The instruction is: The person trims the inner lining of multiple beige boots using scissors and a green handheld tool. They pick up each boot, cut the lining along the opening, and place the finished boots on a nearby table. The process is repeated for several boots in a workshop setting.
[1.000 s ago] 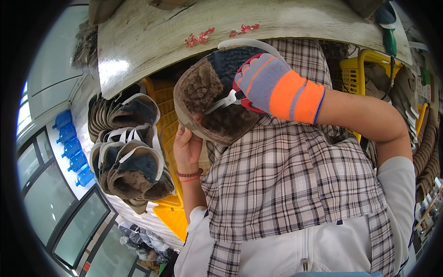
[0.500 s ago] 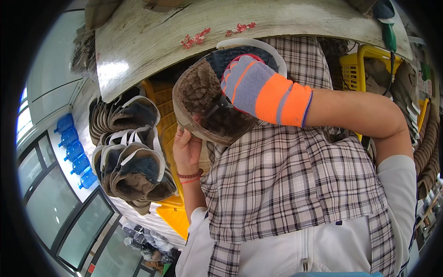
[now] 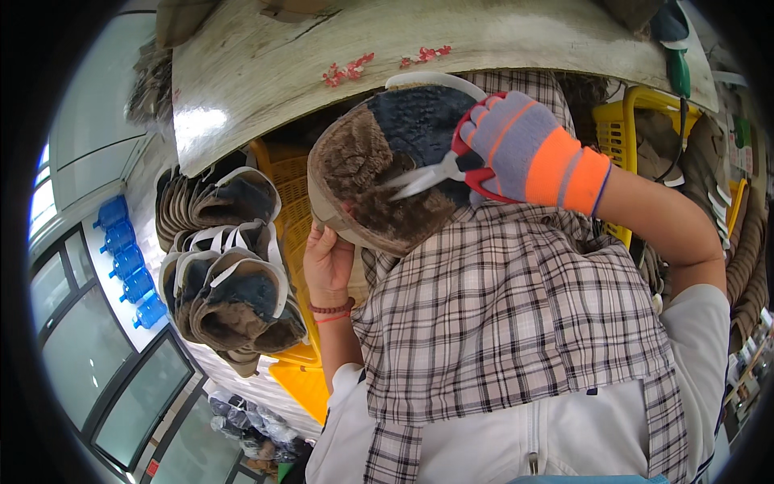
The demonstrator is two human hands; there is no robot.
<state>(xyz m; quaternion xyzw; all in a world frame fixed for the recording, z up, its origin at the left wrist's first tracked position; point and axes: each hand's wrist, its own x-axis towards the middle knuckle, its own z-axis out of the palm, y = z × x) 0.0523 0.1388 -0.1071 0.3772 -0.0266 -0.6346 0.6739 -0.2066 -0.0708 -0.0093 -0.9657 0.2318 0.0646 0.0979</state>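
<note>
A brown cap (image 3: 351,153) with plush lining, partly dark blue inside, is held tilted with its opening toward me, at the table's near edge. A pale brim shows along its far side. My left hand (image 3: 326,262), bare with a beaded bracelet, pinches the cap's lower left edge; part of its fingers is behind the cap. My right hand (image 3: 524,149) wears a grey and orange glove and is closed on red-handled scissors (image 3: 439,172). Their blades point left, over the cap's brown lining. Whether the tips touch the plush, I cannot tell.
Stacks of similar caps (image 3: 234,294) stand on the left beside a yellow basket (image 3: 282,173). The wooden table (image 3: 266,97) spans the far side. A second yellow basket (image 3: 613,129) and a green-handled tool (image 3: 679,71) with a cord are at right. A plaid apron (image 3: 516,315) covers my lap.
My right hand has drawn back to the right, out of the cap's opening, so the scissors' blades now show. My left hand and the cap have hardly moved.
</note>
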